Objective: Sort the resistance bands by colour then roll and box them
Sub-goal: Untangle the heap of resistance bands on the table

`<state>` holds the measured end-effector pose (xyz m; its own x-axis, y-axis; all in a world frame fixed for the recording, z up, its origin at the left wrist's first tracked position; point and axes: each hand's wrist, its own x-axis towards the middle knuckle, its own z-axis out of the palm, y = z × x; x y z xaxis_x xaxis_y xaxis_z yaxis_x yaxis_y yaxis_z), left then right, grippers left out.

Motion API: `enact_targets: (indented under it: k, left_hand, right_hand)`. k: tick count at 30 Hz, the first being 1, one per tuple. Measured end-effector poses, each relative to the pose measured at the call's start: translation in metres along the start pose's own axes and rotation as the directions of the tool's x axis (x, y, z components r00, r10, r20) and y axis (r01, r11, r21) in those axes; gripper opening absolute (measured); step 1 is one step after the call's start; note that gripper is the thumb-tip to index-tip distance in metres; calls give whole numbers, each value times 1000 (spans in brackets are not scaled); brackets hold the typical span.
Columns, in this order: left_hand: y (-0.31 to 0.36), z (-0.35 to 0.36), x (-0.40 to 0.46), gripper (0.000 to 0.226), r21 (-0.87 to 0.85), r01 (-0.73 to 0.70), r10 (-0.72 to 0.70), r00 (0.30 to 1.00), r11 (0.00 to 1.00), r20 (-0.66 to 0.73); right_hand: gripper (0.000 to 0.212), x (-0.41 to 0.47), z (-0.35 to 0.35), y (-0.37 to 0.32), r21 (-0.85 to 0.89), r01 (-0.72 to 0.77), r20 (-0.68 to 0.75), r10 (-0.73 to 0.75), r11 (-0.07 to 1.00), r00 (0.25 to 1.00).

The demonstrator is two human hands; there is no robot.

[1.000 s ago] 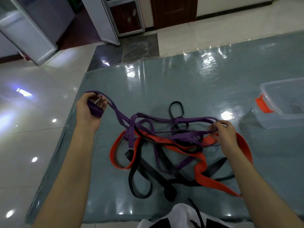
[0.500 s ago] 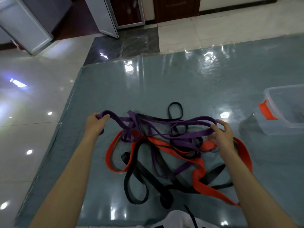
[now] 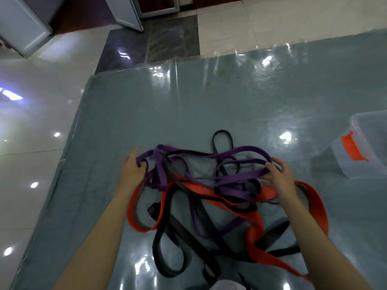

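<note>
- Change: the left hand (image 3: 134, 170), raised at the frame's left a second ago, has come down to the pile, closed on one end of the purple band (image 3: 232, 176).
- Right hand (image 3: 278, 176) pinches its other end.
- Meaning: purple is being sorted out; orange bands (image 3: 253, 227) and black bands (image 3: 167, 243) remain tangled at lower centre on the mat (image 3: 188, 105).
- Axis: purple runs left–right; the box (image 3: 360, 149) waits at right edge.

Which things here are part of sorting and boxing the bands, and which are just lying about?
Part of the job:
purple bands, held by left hand and right hand
orange bands
black bands
clear plastic box

Just lying about:
grey mat
tiled floor
cabinet
</note>
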<state>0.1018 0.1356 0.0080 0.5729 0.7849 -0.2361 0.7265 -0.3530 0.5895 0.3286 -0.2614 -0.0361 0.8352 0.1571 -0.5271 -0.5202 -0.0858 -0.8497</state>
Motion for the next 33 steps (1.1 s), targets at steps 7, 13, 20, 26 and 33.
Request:
enact_targets:
  k: [7,13,20,26,33]
  left_hand:
    - [14,34,24,32,123,-72,52,986,990,156]
    - [21,46,43,33,38,185,-188,977,982,99]
    - [25,44,63,44,-54,344,-335,933,937,130]
    - [33,61,67,39,-180,419,-401,907,890,128]
    - [32,54,47,49,-402,166,-259,947,900,-189]
  right_hand:
    - [41,-4,15,4,-80,56,92,-49,995,995]
    - [28,-11,22,6,-133,129,200,-101,983,975]
    - [21,-17,14,9,-156,204,266,-158,967,951]
    - [27,-25,7,6,-318,307,410,-162,897,898]
    - [28,-30,11,0,-398,363,415,-187,842,890]
